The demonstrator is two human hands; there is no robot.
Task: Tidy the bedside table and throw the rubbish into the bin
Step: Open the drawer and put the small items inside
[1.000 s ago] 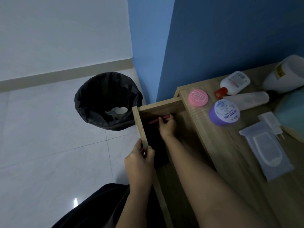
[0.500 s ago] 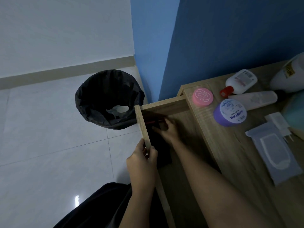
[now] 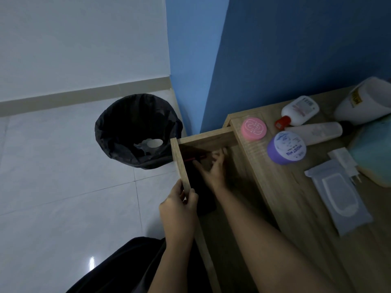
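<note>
While the left hand [image 3: 179, 206] pinches the front panel of the open drawer [image 3: 182, 166], its grip closed on the wood, the right hand [image 3: 213, 170] reaches inside with fingers spread loose, holding nothing. A red pen [image 3: 194, 158] lies on the drawer floor just beyond those fingertips, beside a flat black item [image 3: 201, 195]. On the bench [image 3: 285, 197] sit a pink-lidded jar [image 3: 253, 128], a purple jar [image 3: 286, 148], a white bottle with a red cap [image 3: 300, 111], a second, pale bottle [image 3: 315, 132] lying on its side, a white charger [image 3: 343, 160] and a wet-wipes pack [image 3: 338, 195]. The black-lined bin [image 3: 137, 127] stands on the floor left of the drawer, with a little rubbish in it.
</note>
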